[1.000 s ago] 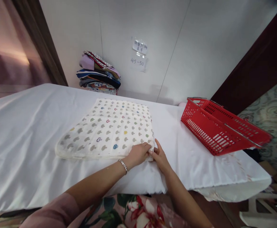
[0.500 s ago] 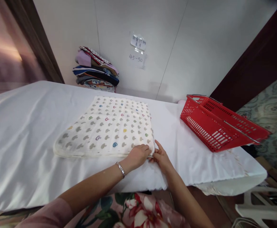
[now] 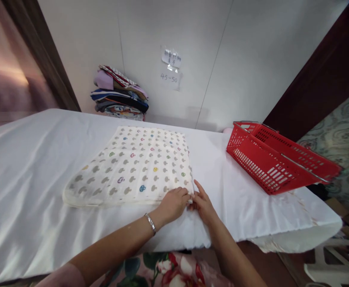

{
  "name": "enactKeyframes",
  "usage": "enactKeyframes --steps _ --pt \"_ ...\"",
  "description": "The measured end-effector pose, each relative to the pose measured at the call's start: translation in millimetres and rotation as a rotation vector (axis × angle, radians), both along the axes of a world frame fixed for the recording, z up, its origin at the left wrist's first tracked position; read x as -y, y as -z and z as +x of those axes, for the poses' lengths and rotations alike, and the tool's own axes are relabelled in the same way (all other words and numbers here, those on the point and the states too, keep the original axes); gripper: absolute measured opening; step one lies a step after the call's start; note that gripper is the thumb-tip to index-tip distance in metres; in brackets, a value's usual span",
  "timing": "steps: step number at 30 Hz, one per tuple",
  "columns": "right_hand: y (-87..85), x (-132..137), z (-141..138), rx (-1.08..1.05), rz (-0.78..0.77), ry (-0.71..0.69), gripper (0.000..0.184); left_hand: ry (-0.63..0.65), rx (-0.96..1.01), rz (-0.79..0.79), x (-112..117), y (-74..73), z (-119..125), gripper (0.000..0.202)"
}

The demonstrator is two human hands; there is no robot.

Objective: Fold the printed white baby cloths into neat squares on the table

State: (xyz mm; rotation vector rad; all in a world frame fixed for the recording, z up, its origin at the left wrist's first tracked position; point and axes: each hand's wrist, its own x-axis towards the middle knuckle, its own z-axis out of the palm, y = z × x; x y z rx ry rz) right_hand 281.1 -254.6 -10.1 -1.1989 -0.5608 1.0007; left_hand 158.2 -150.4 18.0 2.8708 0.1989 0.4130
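So the mushroom-print cloth (image 3: 135, 167) is lying flat on the white-covered tabletop (image 3: 27, 191), more or less in front of the person, looks folded since you can see layers along the near edge. Both hands are at its near right corner. Left hand (image 3: 174, 204), the one with the silvery bracelet (image 3: 150, 224), has its fingers curled down and clamped on that corner. Right hand (image 3: 204, 207) comes in from the other side, fingers pinching the same corner with one digit sticking up, and the two hands are basically touching. Off to the right there's a red plastic shopping basket (image 3: 261, 154) with metal handles, well apart from the cloth. Past the far edge there's a pile of folded fabrics (image 3: 119, 97) by the wall (image 3: 87, 32), plus a handwritten "45-50" paper (image 3: 170, 78) stuck up there
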Motion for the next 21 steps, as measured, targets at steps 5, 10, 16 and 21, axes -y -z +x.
enactKeyframes --steps 5,10,16,21 --pt "3.9 -3 -2 0.007 0.012 -0.001 0.086 -0.006 0.020 -0.099 4 -1.6 -8 0.017" --pt "8.3 -8 -4 0.075 -0.053 0.023 0.083 -0.066 0.007 -0.081 3 10.1 -5 0.030" --pt "1.7 -12 6 0.166 -0.150 -0.018 0.087 -0.083 -0.095 -0.080 -1 11.9 4 0.025" --pt "-6.5 -38 43 0.405 -0.267 0.040 0.067 0.032 -0.079 -0.068 -9 16.7 8 0.022"
